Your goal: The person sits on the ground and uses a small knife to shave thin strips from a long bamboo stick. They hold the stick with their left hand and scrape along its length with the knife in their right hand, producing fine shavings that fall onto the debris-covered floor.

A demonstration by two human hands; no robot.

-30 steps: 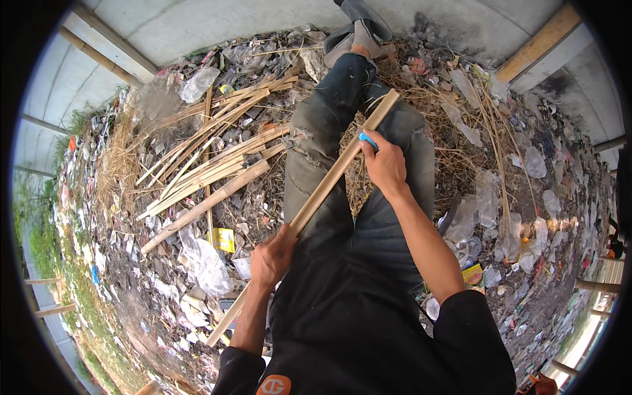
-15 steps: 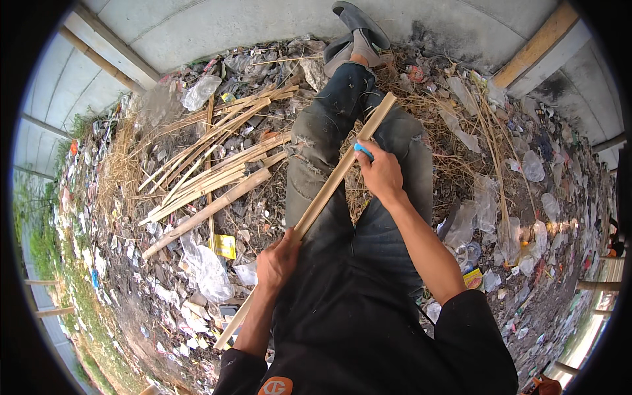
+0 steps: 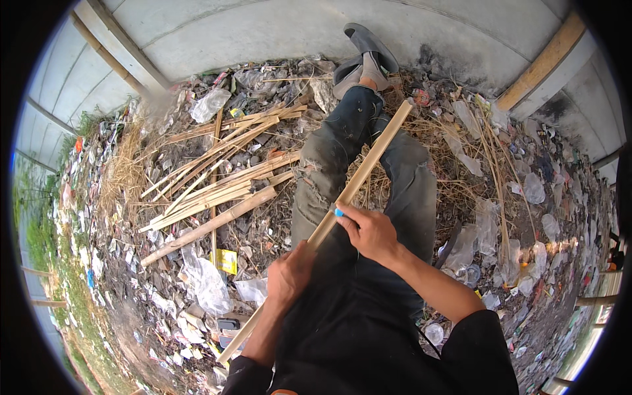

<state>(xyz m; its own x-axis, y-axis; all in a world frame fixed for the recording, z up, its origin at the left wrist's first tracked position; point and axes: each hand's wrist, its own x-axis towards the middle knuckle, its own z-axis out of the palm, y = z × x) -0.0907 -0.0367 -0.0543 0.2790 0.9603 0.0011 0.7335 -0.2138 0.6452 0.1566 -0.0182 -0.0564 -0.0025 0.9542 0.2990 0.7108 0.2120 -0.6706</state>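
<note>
The left hand (image 3: 290,271) has its grip wrapped around a bamboo strip (image 3: 370,163). Farther along, the right hand (image 3: 372,235) pinches a small blue object (image 3: 339,212).

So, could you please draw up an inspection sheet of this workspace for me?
Surface: littered ground with dry straw.
Job's things: pale wooden strip slanting over the legs; piled strips at left.
Clutter: clear plastic sheet, yellow packet.
Left hand: closed around the pale strip.
Right hand: at the strip, with a small blue item, kind unclear.
Cables: thin dark cord-like line near the right hip.
Surroundings: grey wall ahead, wooden post at right.
</note>
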